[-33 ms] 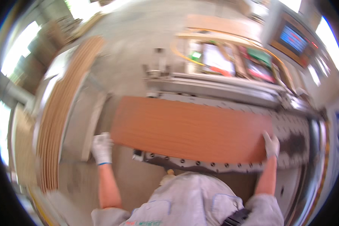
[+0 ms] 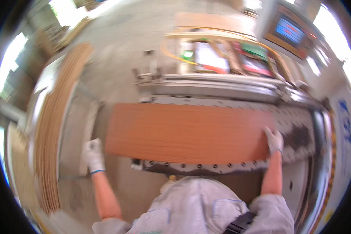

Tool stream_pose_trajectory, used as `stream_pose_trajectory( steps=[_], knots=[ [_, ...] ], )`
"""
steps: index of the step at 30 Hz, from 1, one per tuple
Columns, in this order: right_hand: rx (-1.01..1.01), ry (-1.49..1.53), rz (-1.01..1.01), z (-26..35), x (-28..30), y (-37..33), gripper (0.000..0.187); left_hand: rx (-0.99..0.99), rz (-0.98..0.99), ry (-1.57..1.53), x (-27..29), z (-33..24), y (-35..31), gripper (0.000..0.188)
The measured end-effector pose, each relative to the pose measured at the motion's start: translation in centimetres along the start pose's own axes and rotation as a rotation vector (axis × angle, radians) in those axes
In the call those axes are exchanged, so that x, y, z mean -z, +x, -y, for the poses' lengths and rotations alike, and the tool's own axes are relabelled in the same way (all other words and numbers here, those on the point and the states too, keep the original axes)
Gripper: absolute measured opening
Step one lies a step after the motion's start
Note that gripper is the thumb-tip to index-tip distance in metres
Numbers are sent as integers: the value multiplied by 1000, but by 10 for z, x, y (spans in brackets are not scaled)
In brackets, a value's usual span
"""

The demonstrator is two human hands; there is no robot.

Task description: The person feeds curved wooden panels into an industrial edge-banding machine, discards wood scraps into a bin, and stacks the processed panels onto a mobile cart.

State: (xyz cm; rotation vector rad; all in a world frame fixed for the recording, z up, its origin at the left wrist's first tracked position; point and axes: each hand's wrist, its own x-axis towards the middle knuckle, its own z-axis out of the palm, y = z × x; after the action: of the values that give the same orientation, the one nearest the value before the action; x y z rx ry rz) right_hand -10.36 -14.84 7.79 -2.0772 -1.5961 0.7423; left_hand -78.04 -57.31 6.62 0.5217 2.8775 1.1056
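A reddish-brown wood-grain board (image 2: 187, 132) lies flat across a perforated metal machine bed (image 2: 288, 117) in front of me. My right hand (image 2: 275, 140), in a white glove, grips the board's right end, with the thumb on top and the other fingers partly hidden. Off the board's left end, with a gap between, is my left hand (image 2: 93, 155), also gloved in white. Its fingers are curled in and I see nothing in them.
A metal rail (image 2: 222, 84) runs behind the board. Beyond it, a tray holds papers, a green item (image 2: 253, 50) and an orange-handled tool (image 2: 214, 69). A control screen (image 2: 289, 31) stands at the far right. Long brown boards (image 2: 58, 128) are stacked on the left.
My left hand has moved left, away from the board's left end. The whole view has shifted slightly, and the board lies straighter along the rail. My right hand stays at its right end.
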Motion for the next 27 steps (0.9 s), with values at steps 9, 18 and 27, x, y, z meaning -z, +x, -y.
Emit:
stream_pose_trajectory(
  steps=[9, 18, 27],
  knots=[
    [-165, -34, -144, -46, 4, -133, 75, -169, 557, -103, -62, 30, 98, 52],
    [-23, -105, -82, -32, 15, -110, 71, -104, 567, -104, -43, 29, 73, 57],
    [-58, 81, 18, -7, -1, -4, 70, 51, 758, -211, -47, -2, 84, 54]
  ],
)
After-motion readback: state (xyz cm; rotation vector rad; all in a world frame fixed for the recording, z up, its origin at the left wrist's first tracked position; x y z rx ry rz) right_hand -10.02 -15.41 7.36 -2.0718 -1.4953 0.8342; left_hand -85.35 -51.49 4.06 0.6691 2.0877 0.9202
